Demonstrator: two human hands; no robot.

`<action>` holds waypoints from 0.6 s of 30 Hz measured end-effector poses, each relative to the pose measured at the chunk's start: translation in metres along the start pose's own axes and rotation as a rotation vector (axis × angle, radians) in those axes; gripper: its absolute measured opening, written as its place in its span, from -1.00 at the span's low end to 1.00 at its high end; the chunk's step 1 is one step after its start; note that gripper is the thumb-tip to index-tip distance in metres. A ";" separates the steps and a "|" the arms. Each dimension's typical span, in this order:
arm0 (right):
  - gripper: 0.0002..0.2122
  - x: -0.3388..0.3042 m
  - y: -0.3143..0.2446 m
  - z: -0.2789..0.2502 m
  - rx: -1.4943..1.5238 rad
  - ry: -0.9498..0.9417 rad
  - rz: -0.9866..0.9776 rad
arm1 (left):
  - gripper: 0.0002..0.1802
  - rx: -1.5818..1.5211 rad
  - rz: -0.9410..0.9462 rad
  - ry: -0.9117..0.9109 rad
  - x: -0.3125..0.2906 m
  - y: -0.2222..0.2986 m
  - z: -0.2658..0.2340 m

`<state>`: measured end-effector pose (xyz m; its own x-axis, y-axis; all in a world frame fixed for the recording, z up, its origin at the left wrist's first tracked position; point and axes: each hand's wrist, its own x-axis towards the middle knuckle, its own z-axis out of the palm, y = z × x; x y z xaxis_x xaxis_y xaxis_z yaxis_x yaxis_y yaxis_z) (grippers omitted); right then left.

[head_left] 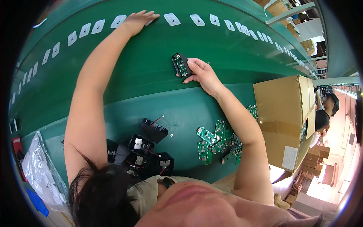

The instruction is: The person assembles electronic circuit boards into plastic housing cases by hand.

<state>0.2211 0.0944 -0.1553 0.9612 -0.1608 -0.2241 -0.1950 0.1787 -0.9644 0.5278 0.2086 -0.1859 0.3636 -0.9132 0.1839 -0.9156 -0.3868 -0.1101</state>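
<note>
Case held over green belt

The right hand pinches the black case by its right side, with green parts showing inside. Far off, the left hand is at a white card; I can't tell if it grips it. Nearer, more black cases lie left of loose green boards. A brown box stands right.

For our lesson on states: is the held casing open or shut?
Open: the casing in the right hand shows its green board inside.
</note>
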 end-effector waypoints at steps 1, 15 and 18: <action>-0.67 -0.002 0.003 -0.004 -0.009 0.001 -0.012 | -0.23 -0.109 0.005 -0.004 0.000 0.003 -0.004; -0.62 0.026 -0.033 0.015 -0.126 0.175 -0.099 | -0.31 -0.235 0.170 -0.171 -0.081 0.036 -0.057; -0.60 0.031 -0.039 0.016 -0.172 0.159 -0.122 | -0.38 -0.226 0.349 0.035 -0.094 0.041 -0.052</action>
<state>0.2612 0.0978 -0.1220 0.9394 -0.3242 -0.1112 -0.1234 -0.0171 -0.9922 0.4470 0.2856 -0.1566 0.0221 -0.9782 0.2066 -0.9989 -0.0130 0.0452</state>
